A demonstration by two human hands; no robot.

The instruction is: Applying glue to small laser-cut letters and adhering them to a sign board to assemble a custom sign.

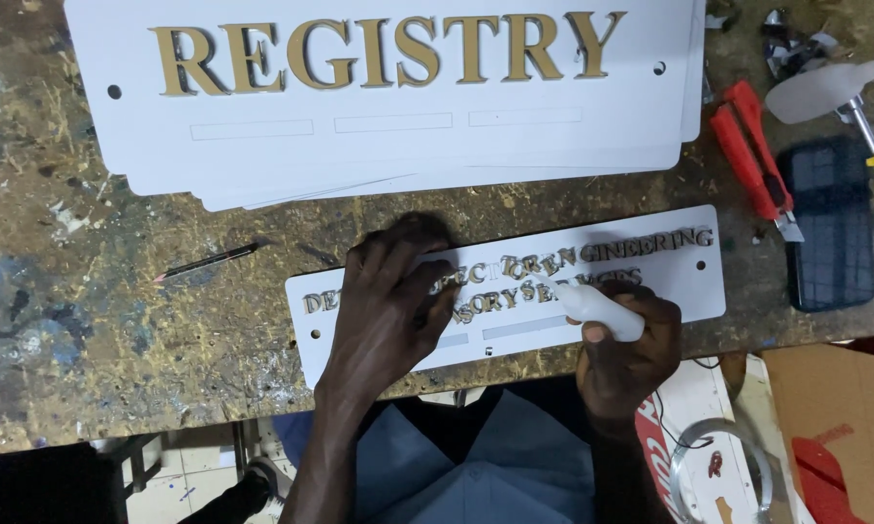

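presently the left hand (388,301) lay flat, fingers spread, pressing down on the small white sign plate (689,286) on the worktop (117,320), holding nothing. the right hand (631,344) was closed around a white glue bottle (597,309), its nozzle tip touching the row of small gold letters (641,247) near the plate's middle. judged step: fixing letters with glue. the next move would call for a steady nozzle and firm hold-down. a larger sign stack (398,146) lay beyond, a red cutter (752,160) to the right.

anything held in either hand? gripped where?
Right hand grips a white glue bottle around its body. Left hand holds nothing; it presses flat on the small white sign plate.
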